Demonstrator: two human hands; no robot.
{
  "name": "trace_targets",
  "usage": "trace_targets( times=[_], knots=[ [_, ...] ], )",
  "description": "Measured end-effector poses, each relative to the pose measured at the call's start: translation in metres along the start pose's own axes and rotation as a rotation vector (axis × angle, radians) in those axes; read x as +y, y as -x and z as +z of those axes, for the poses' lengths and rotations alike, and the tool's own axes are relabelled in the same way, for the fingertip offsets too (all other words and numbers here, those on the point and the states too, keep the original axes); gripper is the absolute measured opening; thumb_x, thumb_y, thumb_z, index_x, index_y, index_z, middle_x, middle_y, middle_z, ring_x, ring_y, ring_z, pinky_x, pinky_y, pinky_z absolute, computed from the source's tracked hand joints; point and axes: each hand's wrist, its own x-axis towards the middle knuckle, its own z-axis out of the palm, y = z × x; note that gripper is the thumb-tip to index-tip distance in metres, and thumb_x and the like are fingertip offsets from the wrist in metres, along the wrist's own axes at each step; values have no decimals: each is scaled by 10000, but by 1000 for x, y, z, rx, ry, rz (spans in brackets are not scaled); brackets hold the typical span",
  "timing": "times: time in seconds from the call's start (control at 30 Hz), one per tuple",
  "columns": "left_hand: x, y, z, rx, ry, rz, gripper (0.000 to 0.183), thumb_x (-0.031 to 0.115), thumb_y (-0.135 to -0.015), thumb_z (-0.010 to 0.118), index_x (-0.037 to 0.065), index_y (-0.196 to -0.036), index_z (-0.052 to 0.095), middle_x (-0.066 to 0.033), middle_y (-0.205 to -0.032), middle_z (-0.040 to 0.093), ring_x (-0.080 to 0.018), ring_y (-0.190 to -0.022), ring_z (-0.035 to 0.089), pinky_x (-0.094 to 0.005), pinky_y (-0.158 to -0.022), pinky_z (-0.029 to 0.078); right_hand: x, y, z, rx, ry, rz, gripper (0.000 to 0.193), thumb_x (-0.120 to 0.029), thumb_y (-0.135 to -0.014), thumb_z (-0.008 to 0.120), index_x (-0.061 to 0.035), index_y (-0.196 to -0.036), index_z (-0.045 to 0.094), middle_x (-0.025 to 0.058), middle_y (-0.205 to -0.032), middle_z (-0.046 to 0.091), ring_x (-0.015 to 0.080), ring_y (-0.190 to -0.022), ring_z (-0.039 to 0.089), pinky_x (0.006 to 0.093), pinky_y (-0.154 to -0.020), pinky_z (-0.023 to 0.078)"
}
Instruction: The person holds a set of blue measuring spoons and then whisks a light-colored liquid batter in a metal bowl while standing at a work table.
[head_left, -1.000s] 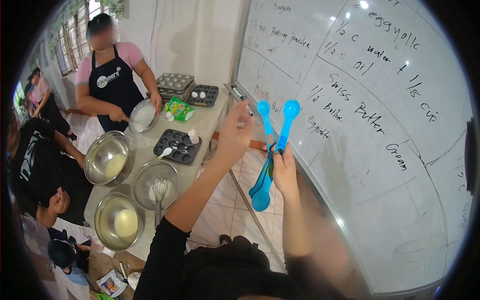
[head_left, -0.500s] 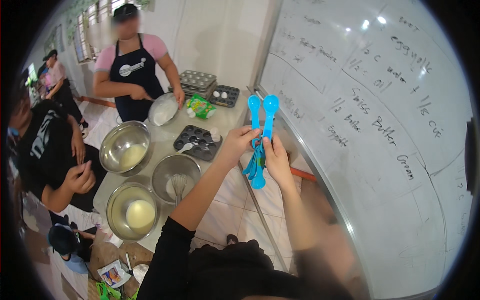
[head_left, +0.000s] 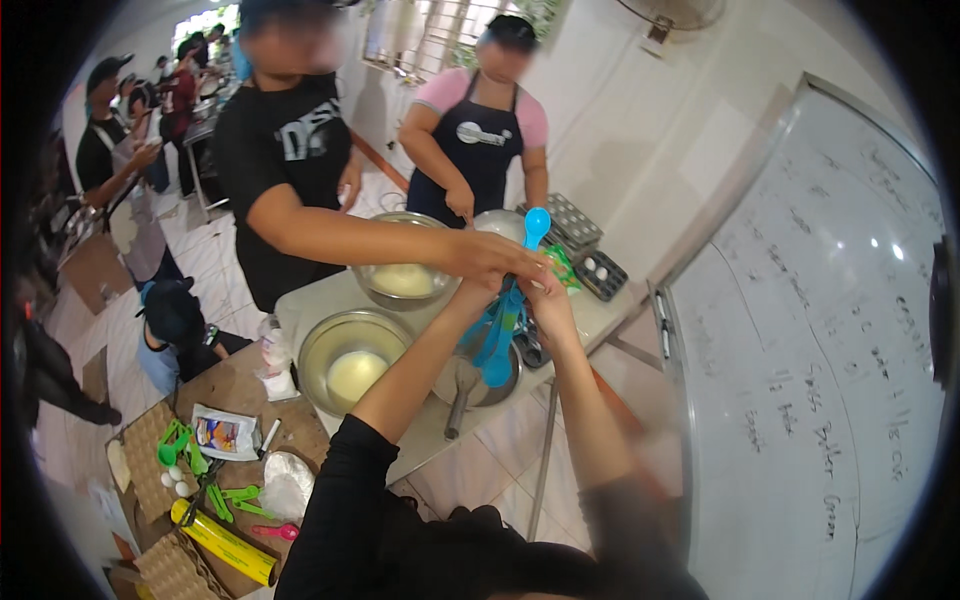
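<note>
A ring of blue plastic measuring spoons [head_left: 497, 362] is held up in front of me, one spoon pointing up and the others hanging down. My left hand [head_left: 478, 292] is closed at the spoons' handles, its fingers partly covered by a co-worker's hand [head_left: 485, 254]. That hand reaches in from the left and touches the spoons between my hands. My right hand [head_left: 550, 308] pinches them from the right side. Below hang the spoons over a steel bowl [head_left: 512, 385] with a whisk [head_left: 460, 398] in it.
Two steel bowls, one near [head_left: 318, 340] and one farther [head_left: 442, 292], hold pale yellow mixture. Muffin tins [head_left: 568, 222] stand at the table's far end, where an aproned person works. A whiteboard [head_left: 740, 400] stands at right. The lower left surface holds green spoons [head_left: 170, 445] and a yellow box [head_left: 225, 542].
The co-worker at the left has come nearer and stretched an arm across to the spoons. My view has swung left, showing more of the lower left surface. My hands still hold the spoons.
</note>
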Motion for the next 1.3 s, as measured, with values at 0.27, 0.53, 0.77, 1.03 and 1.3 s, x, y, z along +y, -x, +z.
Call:
trace_targets(
  times=[0.27, 0.53, 0.77, 1.03, 1.3],
  knots=[
    [14, -2, -63, 130, -280, -12, 206, 209, -945, 512, 58, -1060, 592, -7, -1013, 583, -91, -913, 527, -255, -779, 435, 10, -43, 57, -87, 87, 24, 269, -133, -871, 616, -24, -1095, 515, 26, -937, 609, 83, -872, 574, 221, -680, 466],
    [85, -32, -114, 516, -248, 151, 244, 220, -952, 515, 28, -1098, 557, -23, -1030, 578, -92, -904, 529, -248, -824, 419, 15, -62, 97, -200, 12, -230, 313, -154, -876, 616, -28, -1138, 500, 135, -1078, 607, 168, -977, 580, 274, -818, 459],
    [103, 30, -172, 908, -948, 275, 478, 182, -900, 564, -9, -1317, 427, -206, -1259, 508, -265, -1163, 497, -316, -948, 382, 39, -35, 6, -187, 153, 68, 254, -190, -921, 549, -29, -1116, 543, 91, -1067, 633, 153, -972, 599, 276, -799, 475],
    [48, 162, -100, 647, -914, -270, 250, 212, -919, 541, -10, -893, 653, -83, -759, 648, -166, -715, 616, -279, -670, 473, 132, -15, -155, -127, 182, 322, 253, -243, -952, 492, -32, -1071, 561, 99, -1005, 662, 168, -883, 643, 273, -726, 495],
    [-12, 148, -34, 596, -1119, -103, 356, 114, -909, 504, -80, -1207, 491, -212, -1157, 562, -286, -1102, 542, -339, -908, 442, 149, -30, -105, -454, 88, 292, 344, -315, -982, 424, -24, -1111, 555, 114, -1035, 650, 166, -898, 628, 284, -779, 486]
  ],
)
